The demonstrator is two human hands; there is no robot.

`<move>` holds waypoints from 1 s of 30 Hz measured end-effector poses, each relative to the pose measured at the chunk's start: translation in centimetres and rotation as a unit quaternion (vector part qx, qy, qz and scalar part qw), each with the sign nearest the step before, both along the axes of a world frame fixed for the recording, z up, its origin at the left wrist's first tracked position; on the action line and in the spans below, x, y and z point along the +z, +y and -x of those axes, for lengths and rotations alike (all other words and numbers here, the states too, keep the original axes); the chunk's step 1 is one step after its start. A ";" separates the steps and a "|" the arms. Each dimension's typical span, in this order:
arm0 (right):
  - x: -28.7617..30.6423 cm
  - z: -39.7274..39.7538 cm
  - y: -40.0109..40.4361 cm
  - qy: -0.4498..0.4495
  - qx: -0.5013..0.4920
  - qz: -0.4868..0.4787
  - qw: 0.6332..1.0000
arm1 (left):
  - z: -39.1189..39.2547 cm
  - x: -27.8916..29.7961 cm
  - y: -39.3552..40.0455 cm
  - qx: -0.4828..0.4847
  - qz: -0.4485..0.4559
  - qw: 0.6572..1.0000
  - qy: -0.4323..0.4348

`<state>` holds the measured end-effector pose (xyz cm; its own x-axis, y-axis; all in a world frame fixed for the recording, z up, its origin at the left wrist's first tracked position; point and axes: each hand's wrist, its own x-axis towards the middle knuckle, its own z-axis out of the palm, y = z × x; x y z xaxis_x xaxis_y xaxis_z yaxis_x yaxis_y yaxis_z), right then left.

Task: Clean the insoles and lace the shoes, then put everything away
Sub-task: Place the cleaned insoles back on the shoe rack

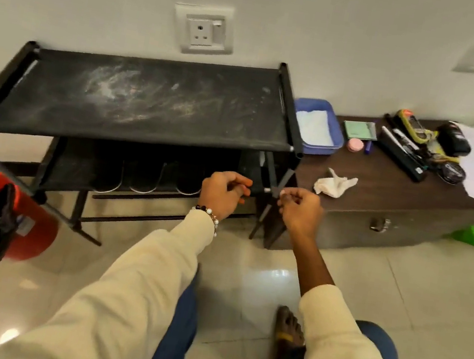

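Two hands: both up in front of the shoe rack [148, 102], near its right front corner
Left hand [222, 192]: fingers curled in, can't tell if it's pinching anything
Right hand [299, 210]: same deal, fingers curled, nothing I can make out in them
Shoes [148, 177]: dark pairs lined up on the rack's lower shelf, toes out
Cloth [334, 183]: crumpled white rag on the brown chest [385, 185] just right of the rack
Bucket [33, 226]: red, bag-lined, on the floor at the left
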<state>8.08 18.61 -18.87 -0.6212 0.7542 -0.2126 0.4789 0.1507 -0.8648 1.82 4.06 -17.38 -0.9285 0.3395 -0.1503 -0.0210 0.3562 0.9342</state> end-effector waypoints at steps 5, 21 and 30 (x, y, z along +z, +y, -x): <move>-1.1 -0.9 8.0 -0.065 -0.081 -0.180 0.978 | -2.0 -1.6 7.1 -0.078 -0.013 0.995 -0.059; -0.2 -2.8 8.8 -0.002 -0.019 -0.130 0.991 | -4.1 -3.3 9.7 -0.009 0.015 0.994 -0.112; 6.4 -7.2 -6.7 0.151 0.122 0.053 0.980 | -8.9 4.8 -2.6 0.107 -0.204 0.957 -0.174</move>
<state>15.26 11.89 -12.50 -0.8265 0.5596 -0.0609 0.1604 0.1306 -0.9784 10.72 1.47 -12.58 -0.9013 0.2427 -0.3589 -0.3881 -0.0842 0.9178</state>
